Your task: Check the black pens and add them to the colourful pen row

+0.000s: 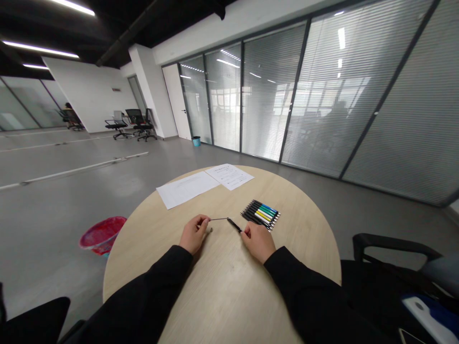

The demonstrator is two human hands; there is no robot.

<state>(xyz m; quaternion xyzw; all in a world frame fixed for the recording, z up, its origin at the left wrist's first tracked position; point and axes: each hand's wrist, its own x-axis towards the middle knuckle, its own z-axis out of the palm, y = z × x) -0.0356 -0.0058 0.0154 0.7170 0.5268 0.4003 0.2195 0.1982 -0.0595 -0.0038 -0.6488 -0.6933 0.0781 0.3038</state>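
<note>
**Operator:** I'm on the head camera. What is my left hand (193, 234) doing?

**Spotter:** It's pinching a thin metal refill (218, 219), with the fingertips closed on one end.

**Operator:** And my right hand (258, 242)?

**Spotter:** It's clamped on the lower end of a black pen barrel (234, 224). The tip of the refill meets the barrel's upper end, so the pieces form one line between your hands. They're over the middle of a round wooden table (304, 239), toward its far side from your near edge. I can't tell if they touch the tabletop.

**Operator:** What's closest to them?

**Spotter:** A row of pens (260, 214) lies just beyond your right hand, side by side, with blue, green, yellow and white markings. A small pale speck (211, 230) sits just beside your left fingers, too small to name.

**Operator:** And farther out?

**Spotter:** Two sheets of paper (206, 184) lie along the far edge, overlapping slightly. A red bin (102, 234) stands on the floor off the left edge, and an office chair (387, 243) stands beyond the right edge.
</note>
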